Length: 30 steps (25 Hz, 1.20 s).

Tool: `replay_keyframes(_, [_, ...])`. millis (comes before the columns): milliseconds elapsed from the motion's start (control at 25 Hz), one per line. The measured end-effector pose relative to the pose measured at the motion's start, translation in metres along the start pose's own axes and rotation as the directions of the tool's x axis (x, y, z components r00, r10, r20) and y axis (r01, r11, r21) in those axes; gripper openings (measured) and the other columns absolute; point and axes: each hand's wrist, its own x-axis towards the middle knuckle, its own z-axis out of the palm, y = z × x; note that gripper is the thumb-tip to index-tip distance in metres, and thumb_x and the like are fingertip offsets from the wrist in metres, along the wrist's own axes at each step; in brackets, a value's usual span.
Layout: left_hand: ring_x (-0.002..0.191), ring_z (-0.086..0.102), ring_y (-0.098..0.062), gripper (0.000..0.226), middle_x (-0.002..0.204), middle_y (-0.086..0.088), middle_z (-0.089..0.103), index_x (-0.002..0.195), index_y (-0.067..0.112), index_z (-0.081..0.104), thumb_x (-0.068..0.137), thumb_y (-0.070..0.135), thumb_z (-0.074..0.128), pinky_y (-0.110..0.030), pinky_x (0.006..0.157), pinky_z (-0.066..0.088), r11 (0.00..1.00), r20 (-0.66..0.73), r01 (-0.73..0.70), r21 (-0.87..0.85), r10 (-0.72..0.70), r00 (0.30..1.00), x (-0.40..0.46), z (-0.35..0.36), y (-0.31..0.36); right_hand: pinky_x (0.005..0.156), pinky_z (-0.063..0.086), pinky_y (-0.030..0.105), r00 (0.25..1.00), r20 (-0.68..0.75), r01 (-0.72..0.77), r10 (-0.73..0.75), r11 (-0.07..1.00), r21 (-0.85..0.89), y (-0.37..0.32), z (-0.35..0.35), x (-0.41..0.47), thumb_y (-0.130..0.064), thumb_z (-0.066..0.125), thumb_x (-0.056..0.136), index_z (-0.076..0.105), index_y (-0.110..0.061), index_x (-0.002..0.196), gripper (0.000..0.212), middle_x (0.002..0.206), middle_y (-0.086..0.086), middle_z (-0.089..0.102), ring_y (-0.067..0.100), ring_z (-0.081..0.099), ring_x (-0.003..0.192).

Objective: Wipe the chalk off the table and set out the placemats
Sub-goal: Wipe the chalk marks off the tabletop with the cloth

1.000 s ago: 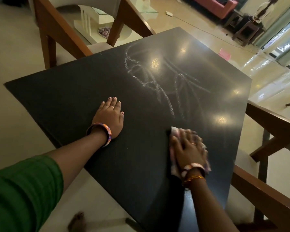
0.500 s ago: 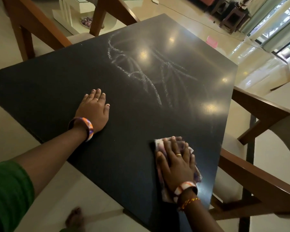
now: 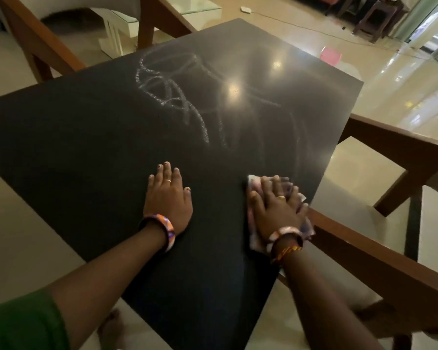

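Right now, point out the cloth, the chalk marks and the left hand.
cloth [image 3: 253, 184], head view, exposed corner beyond the fingers.
chalk marks [image 3: 162, 93], head view, brightest scribble.
left hand [image 3: 168, 198], head view, back of the hand.

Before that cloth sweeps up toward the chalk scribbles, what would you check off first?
1. Cloth pressed flat under the right hand: ok.
2. Left hand resting flat on the table, bracing: ok.
3. Path from cloth to chalk marks free of objects: ok.
4. Chalk wiped off: not ok, scribbles remain.
5. Placemats within reach: cannot tell, none in view.
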Motion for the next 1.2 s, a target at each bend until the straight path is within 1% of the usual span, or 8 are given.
replay_keyframes(120, [0.145, 0.001, -0.029, 0.061, 0.155, -0.018, 0.005, 0.147, 0.001, 0.012, 0.098, 0.032, 0.031, -0.04, 0.117, 0.004, 0.986, -0.033, 0.167, 0.023, -0.166, 0.986, 0.002, 0.012, 0.038, 0.113, -0.014, 0.05, 0.971, 0.021, 0.237, -0.237, 0.97, -0.048, 0.004, 0.012, -0.061, -0.057, 0.02, 0.097, 0.005, -0.048, 0.146, 0.053, 0.155, -0.018, -0.011, 0.021, -0.02, 0.143])
replay_keyframes(240, [0.144, 0.003, -0.031, 0.062, 0.155, -0.021, 0.007, 0.146, -0.002, 0.013, 0.097, 0.032, 0.029, -0.042, 0.117, 0.006, 0.973, -0.039, 0.219, 0.066, -0.217, 0.975, 0.008, 0.017, 0.051, 0.114, -0.012, 0.051, 0.945, 0.038, 0.325, -0.324, 0.944, -0.058, 0.022, 0.007, -0.041, -0.058, 0.02, 0.097, 0.011, -0.046, 0.147, 0.052, 0.158, -0.015, -0.003, 0.021, -0.015, 0.145])
replay_keyframes(480, [0.144, 0.008, -0.032, 0.062, 0.154, -0.021, 0.012, 0.146, -0.003, 0.016, 0.098, 0.034, 0.028, -0.042, 0.117, 0.01, 0.967, -0.056, 0.229, 0.112, -0.224, 0.973, 0.006, 0.017, 0.052, 0.104, -0.014, 0.07, 0.995, 0.059, 0.08, -0.08, 0.997, 0.004, 0.059, -0.024, 0.074, -0.06, 0.018, 0.097, 0.007, -0.045, 0.149, 0.056, 0.16, -0.009, -0.008, 0.031, -0.018, 0.144])
replay_keyframes(640, [0.143, 0.01, -0.033, 0.065, 0.153, -0.022, 0.013, 0.146, -0.003, 0.015, 0.098, 0.04, 0.025, -0.043, 0.116, 0.012, 0.957, -0.058, 0.242, 0.159, -0.236, 0.97, 0.008, 0.019, 0.052, 0.113, 0.001, 0.063, 0.974, 0.005, 0.227, -0.228, 0.972, 0.067, 0.06, -0.007, 0.014, -0.059, 0.021, 0.097, 0.008, -0.047, 0.148, 0.054, 0.159, -0.012, -0.006, 0.027, -0.016, 0.145])
replay_keyframes(800, [0.143, 0.01, -0.032, 0.066, 0.153, -0.022, 0.013, 0.146, -0.003, 0.015, 0.097, 0.042, 0.025, -0.043, 0.117, 0.012, 0.954, -0.064, 0.249, 0.169, -0.242, 0.968, 0.008, 0.019, 0.053, 0.113, -0.006, 0.057, 0.945, 0.088, 0.314, -0.314, 0.949, 0.014, 0.046, 0.003, -0.037, -0.058, 0.023, 0.097, 0.004, -0.048, 0.147, 0.054, 0.158, -0.015, -0.011, 0.025, -0.023, 0.142])
replay_keyframes(960, [0.143, 0.01, -0.032, 0.067, 0.153, -0.021, 0.013, 0.146, -0.002, 0.015, 0.097, 0.043, 0.024, -0.043, 0.116, 0.012, 0.948, -0.067, 0.25, 0.196, -0.242, 0.968, 0.01, 0.022, 0.052, 0.111, -0.016, 0.056, 0.979, 0.01, 0.201, -0.202, 0.979, 0.015, 0.058, -0.013, 0.042, -0.055, 0.021, 0.099, 0.012, -0.041, 0.15, 0.054, 0.16, -0.007, -0.002, 0.03, -0.014, 0.145])
replay_keyframes(1080, [0.143, 0.011, -0.033, 0.067, 0.153, -0.022, 0.014, 0.145, -0.002, 0.016, 0.097, 0.044, 0.024, -0.043, 0.116, 0.013, 0.947, -0.066, 0.247, 0.208, -0.238, 0.969, 0.011, 0.023, 0.05, 0.112, -0.01, 0.06, 0.999, 0.016, 0.04, -0.041, 0.999, 0.033, 0.063, -0.025, 0.089, -0.057, 0.019, 0.098, 0.01, -0.039, 0.151, 0.056, 0.16, -0.004, -0.003, 0.032, -0.013, 0.145])
replay_keyframes(1200, [0.143, 0.01, -0.033, 0.068, 0.153, -0.022, 0.013, 0.145, -0.003, 0.016, 0.097, 0.044, 0.024, -0.043, 0.116, 0.012, 0.948, -0.064, 0.247, 0.2, -0.238, 0.969, 0.011, 0.022, 0.051, 0.114, -0.006, 0.059, 0.998, 0.004, 0.065, -0.065, 0.997, 0.045, 0.059, -0.019, 0.062, -0.056, 0.018, 0.099, 0.007, -0.039, 0.151, 0.056, 0.16, -0.004, -0.005, 0.032, -0.015, 0.145])
